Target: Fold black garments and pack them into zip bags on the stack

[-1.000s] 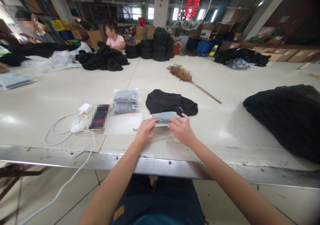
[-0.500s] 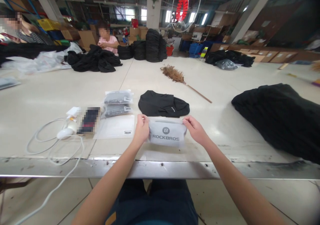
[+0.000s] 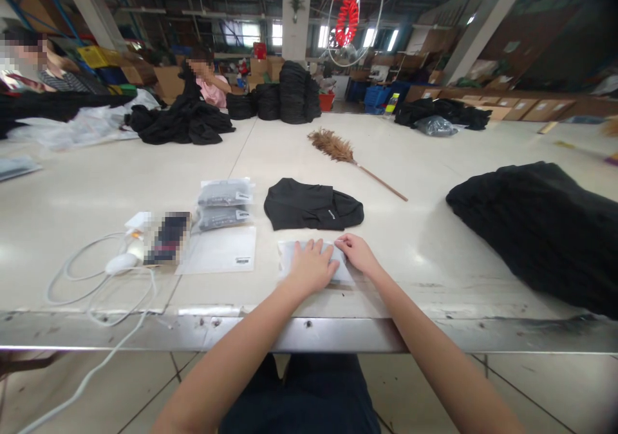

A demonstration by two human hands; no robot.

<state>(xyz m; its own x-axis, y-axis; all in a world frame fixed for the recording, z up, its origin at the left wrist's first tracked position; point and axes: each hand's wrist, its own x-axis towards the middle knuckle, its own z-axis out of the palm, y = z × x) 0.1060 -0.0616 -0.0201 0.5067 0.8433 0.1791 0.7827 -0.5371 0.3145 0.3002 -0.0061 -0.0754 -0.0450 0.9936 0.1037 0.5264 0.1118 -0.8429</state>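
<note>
A frosted plastic zip bag (image 3: 286, 257) with something grey inside lies flat near the table's front edge. My left hand (image 3: 313, 266) rests on it, palm down with the fingers spread, covering most of its face. At the bag's upper right corner, my right hand (image 3: 356, 251) pinches the edge between thumb and fingers. Just beyond the bag lies a folded black garment (image 3: 309, 205) with small white lettering. To the left, several filled bags (image 3: 224, 192) are stacked, and a flat bag (image 3: 219, 254) with a barcode label lies in front of them.
A phone (image 3: 168, 237) and a white charger with cables (image 3: 121, 263) lie on the left. A feather duster (image 3: 357, 162) is farther back. A large black cloth pile (image 3: 535, 221) sits at right. Black fabric (image 3: 183, 118) and two people (image 3: 212, 89) are across the table.
The bag, held up by both hands before, now lies on the table. My left hand has gone from gripping its left corner to lying flat on top; the right stays at its corner.
</note>
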